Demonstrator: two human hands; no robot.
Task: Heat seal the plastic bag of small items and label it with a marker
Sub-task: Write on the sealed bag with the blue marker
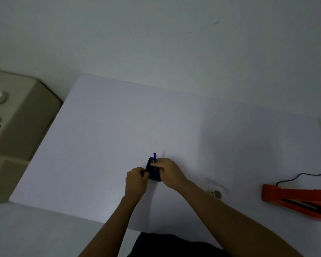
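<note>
Both hands are on a small dark holder mid-table: left hand curled around its side, right hand pinching the blue marker sticking out of it. I'd brace the holder and pull the marker straight up. The bag lies flat to the right, near the open orange sealer; can't tell if it's sealed.

A plain white tabletop against a white wall; a beige cabinet (blurred) stands left.
</note>
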